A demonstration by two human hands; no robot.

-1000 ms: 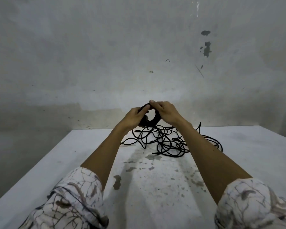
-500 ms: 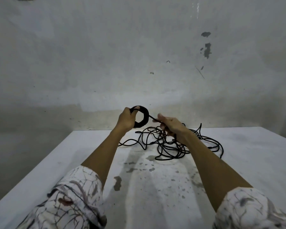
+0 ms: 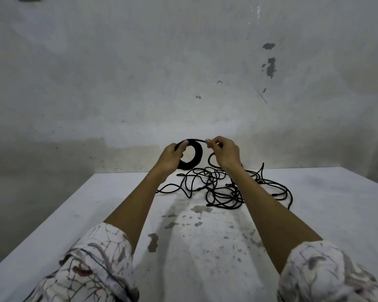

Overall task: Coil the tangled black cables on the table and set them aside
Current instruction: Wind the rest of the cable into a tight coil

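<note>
The left hand [image 3: 170, 156] is gripping a black coil [image 3: 195, 158] of wound cable, with the fingers curled around its left side, and it is holding the coil upright above the far part of the white table [image 3: 205, 247]. The right hand [image 3: 224, 153] is pinching a free strand of cable [image 3: 200, 140] between thumb and fingertips, just beside the top of the coil; this strand is running from the coil's upper edge to the pinch. Below both hands, the tangled cables [image 3: 223, 190] are lying loose on the table, near its far edge, spreading to the right under the right forearm. A stained grey wall [image 3: 140, 73] is standing behind the table.
</note>
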